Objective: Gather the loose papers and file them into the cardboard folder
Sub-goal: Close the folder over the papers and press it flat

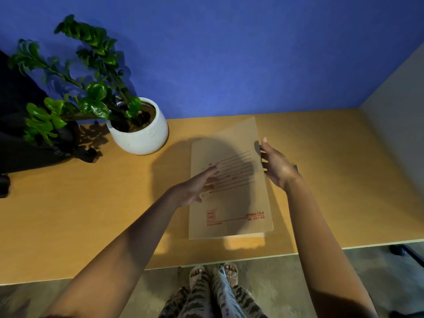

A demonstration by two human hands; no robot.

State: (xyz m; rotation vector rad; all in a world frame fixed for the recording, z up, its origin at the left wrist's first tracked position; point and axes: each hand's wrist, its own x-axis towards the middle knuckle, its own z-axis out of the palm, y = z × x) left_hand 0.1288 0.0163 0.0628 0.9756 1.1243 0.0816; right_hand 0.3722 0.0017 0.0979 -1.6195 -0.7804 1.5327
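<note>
A tan cardboard folder (238, 203) with red printing lies closed on the wooden table (91, 214), slightly right of centre. My left hand (197, 187) hovers flat over its left half, fingers spread, holding nothing. My right hand (275, 166) is at the folder's right edge with fingers curled around the cover's rim. A pale sheet edge (250, 235) peeks out under the folder's bottom edge. No loose papers show elsewhere.
A white pot with a green plant (140, 129) stands at the back left of the table. A dark bag (34, 143) sits at the far left. A blue wall runs behind; a pale partition (399, 115) closes the right side.
</note>
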